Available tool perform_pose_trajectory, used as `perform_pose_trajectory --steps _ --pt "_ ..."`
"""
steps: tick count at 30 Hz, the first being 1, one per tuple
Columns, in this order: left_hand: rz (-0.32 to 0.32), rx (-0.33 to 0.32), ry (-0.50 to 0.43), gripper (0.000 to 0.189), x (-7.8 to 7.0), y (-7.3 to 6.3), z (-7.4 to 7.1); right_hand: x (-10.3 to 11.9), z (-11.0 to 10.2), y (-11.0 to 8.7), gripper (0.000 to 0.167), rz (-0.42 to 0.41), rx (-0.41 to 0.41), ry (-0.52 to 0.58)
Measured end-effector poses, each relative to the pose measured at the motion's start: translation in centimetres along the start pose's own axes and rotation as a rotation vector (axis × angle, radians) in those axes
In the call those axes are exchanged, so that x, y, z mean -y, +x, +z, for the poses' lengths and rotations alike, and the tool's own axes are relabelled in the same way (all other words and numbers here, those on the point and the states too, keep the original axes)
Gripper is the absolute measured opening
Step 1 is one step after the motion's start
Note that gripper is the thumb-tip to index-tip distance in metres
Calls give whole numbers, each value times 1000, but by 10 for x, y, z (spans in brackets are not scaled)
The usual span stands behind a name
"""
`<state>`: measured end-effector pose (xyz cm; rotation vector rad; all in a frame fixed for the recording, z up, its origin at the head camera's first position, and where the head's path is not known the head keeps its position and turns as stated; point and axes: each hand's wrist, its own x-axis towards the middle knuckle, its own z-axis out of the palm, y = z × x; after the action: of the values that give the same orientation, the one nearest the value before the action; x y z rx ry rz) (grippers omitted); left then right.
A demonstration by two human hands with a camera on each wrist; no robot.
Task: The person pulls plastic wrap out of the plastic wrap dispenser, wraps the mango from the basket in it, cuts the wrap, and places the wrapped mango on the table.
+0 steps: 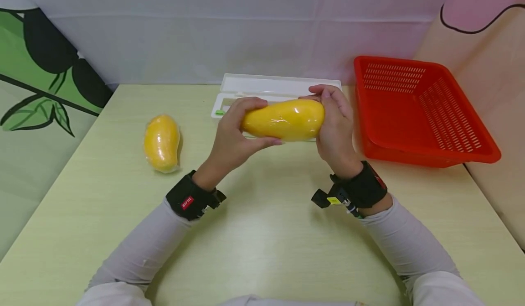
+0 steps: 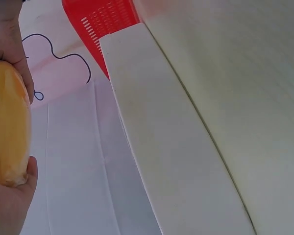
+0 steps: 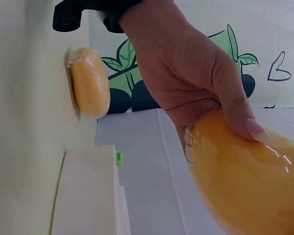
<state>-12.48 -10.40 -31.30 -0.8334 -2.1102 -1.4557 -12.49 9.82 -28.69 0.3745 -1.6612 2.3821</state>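
Both hands hold a mango [image 1: 287,120] in shiny clear film, raised above the table and lying crosswise in the head view. My left hand [image 1: 234,137] grips its left end, thumb along the near side and fingers over the far side. Around the right end curls my right hand [image 1: 337,130], its fingers partly behind the fruit. A bit of loose film shows at the mango's end near the left hand [image 3: 186,68] in the right wrist view. A second film-wrapped mango [image 1: 162,144] lies on the table to the left.
Behind the held mango, a long white box [image 1: 283,85] with its lid up and a green piece [image 1: 220,112] sits at the table's back edge. A red perforated basket [image 1: 430,159] stands at the right. Printed cloth [image 1: 246,46] hangs around the table [image 1: 254,233].
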Motion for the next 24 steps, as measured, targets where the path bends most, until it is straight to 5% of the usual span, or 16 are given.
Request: perform_pose_trajectory --steps 8,14,24 --pt "-154 63 -98 67 0 0 -8 5 -2 6 30 101 77 -85" --pt "-234 154 -136 67 -6 6 -18 11 -2 8 38 101 171 -183" --pt "-195 308 -37 73 -6 4 -26 10 -9 6 34 147 251 -141"
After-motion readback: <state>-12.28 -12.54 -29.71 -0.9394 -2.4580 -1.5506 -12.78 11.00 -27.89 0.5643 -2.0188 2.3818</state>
